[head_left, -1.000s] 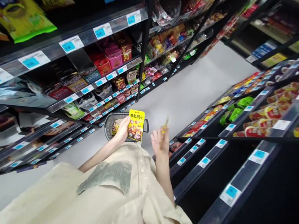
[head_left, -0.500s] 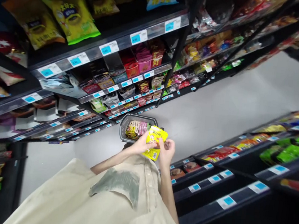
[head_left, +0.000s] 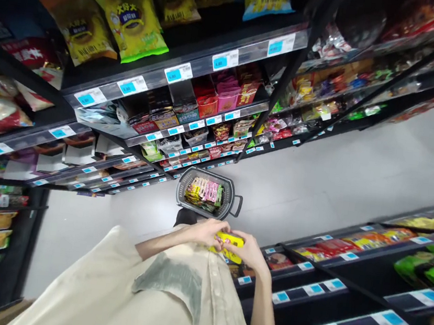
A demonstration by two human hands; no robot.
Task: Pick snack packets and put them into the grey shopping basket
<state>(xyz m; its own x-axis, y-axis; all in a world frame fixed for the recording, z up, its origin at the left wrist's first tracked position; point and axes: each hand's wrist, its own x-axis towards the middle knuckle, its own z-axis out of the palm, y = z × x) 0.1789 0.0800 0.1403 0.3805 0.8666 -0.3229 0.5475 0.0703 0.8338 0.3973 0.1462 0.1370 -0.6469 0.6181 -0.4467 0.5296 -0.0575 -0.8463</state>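
Shop aisle, grey floor (head_left: 317,180), dark snack shelving on both sides with blue price tags (head_left: 225,60) along the shelf edges. Left shelving (head_left: 189,67): big yellow-green bags (head_left: 130,12) on top, pink and red boxes (head_left: 225,92) one level down, small mixed packets below that. Right shelving (head_left: 342,299): low tiers, green packs (head_left: 426,264) at the far right, red and orange packs (head_left: 353,245) nearer.

Grey basket (head_left: 232,193) sits on the floor just ahead of the person, handle to the right, packed with pink and yellow packets (head_left: 205,190).

Both hands are together at waist height, just above the cream shirt (head_left: 126,288). Yellow snack packet (head_left: 231,238) is held between them, lying roughly flat, near edge toward the camera. Left hand (head_left: 206,230) is curled around the packet's left end, fingers closed on it. Right hand (head_left: 251,251) is closed over the right end, knuckles up, covering much of the pack. Print on the packet is not readable from this angle. Packet is near the basket but apart from it, on the person's side, above the front edge of the lowest right shelves.
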